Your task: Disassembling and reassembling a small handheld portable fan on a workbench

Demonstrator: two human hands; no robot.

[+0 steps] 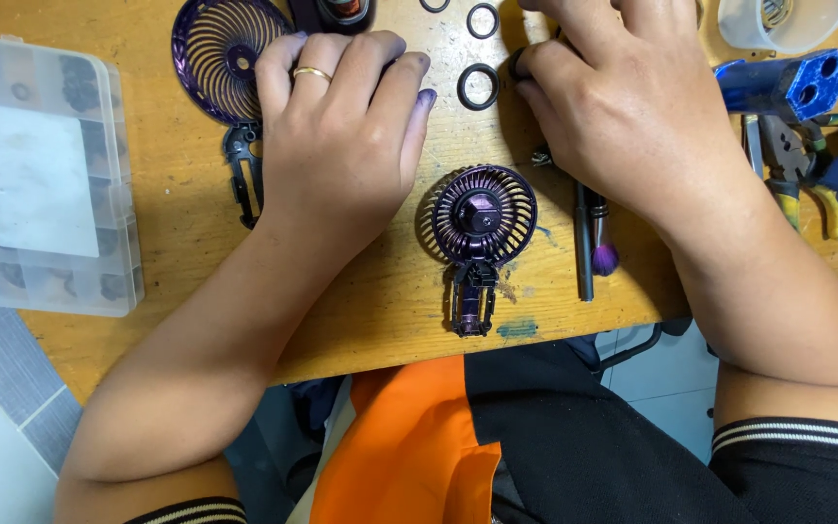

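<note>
My left hand (341,126), a gold ring on one finger, lies palm down on the wooden table (390,291) with curled fingers over a dark part I cannot make out. It covers part of a purple fan grille (215,53) and a black frame piece (242,175). My right hand (613,107) rests at the upper right, its fingertips pinching a small black ring (516,66). Between the hands lies a black rubber ring (478,86). Below them stands a purple fan housing with its stem (482,233).
A clear plastic compartment box (41,175) sits at the left edge. Two more black rings (482,19) lie at the top. A small brush and a dark tool (589,243) lie under my right wrist. Blue block (788,87), pliers (797,165) and a tape roll (778,19) crowd the right.
</note>
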